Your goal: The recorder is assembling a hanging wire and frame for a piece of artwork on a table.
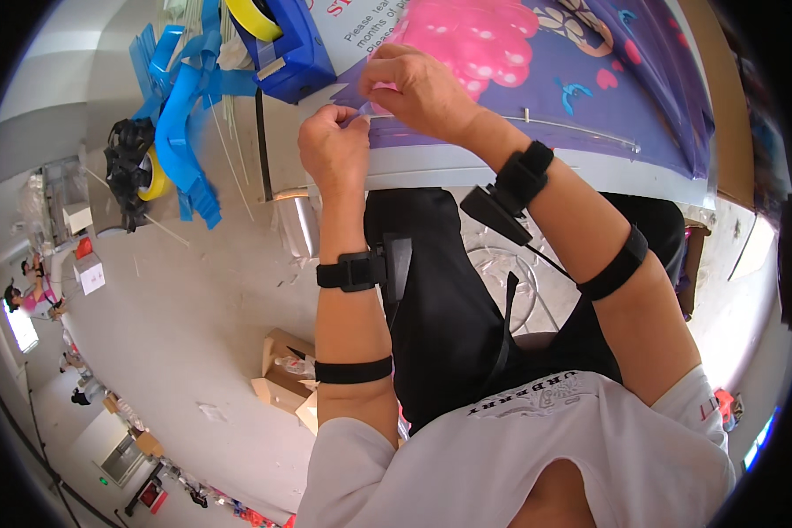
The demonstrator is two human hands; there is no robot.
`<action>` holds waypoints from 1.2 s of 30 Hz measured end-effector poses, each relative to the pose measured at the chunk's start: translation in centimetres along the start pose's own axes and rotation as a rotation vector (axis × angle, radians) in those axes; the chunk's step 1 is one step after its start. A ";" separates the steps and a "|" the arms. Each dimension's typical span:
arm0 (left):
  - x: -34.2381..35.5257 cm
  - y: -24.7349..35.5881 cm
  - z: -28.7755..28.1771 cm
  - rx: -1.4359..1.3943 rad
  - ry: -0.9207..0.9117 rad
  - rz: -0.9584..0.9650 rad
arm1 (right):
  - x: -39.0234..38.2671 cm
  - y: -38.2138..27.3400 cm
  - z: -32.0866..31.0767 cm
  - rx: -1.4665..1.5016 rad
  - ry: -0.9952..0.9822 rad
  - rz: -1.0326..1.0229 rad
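On the table a purple printed sheet (572, 53) with a pink pattern lies under my hands. My left hand (334, 150) is at its near left corner, thumb and forefinger pinched together; what is between them is too small to make out. Just to the right and farther in, my right hand (427, 92) bends over the same corner with curled fingers, their tips partly hidden. A thin clear rod (590, 135) with a small white piece on it runs along the sheet's near edge. Beyond my left hand stands a blue tape dispenser (299, 57) with a yellow-cored roll (255, 19).
Blue strips (180, 123) and a bunch of black material (128, 172) hang left of the table, beside thin white sticks. An open cardboard box (286, 365) sits on the floor. Cardboard (730, 114) stands at the table's right edge. Other people (35, 286) are far left.
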State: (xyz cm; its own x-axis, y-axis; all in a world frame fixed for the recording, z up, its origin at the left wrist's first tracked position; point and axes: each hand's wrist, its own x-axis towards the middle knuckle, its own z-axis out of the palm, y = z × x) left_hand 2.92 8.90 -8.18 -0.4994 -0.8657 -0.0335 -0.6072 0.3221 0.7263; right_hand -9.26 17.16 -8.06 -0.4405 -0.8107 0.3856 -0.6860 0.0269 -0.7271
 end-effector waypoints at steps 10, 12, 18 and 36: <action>-0.3 0.0 -0.4 0.000 -0.003 -0.035 | 0.6 0.9 1.4 0.041 -0.182 -0.001; -0.3 -0.1 -0.4 0.007 0.007 -0.033 | 0.6 0.9 1.5 0.034 -0.190 0.009; -0.4 0.2 -0.5 0.046 0.002 -0.055 | 0.6 1.3 1.6 -0.016 -0.201 -0.018; -0.3 -1.6 -1.1 -0.194 0.216 0.133 | -0.6 -1.0 0.5 0.001 0.045 -0.087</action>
State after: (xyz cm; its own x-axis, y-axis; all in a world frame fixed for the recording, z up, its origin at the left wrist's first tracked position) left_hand 4.74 8.17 -8.56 -0.4116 -0.8887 0.2022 -0.4056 0.3773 0.8325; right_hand -7.97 17.35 -7.84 -0.4051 -0.7829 0.4723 -0.7223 -0.0427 -0.6902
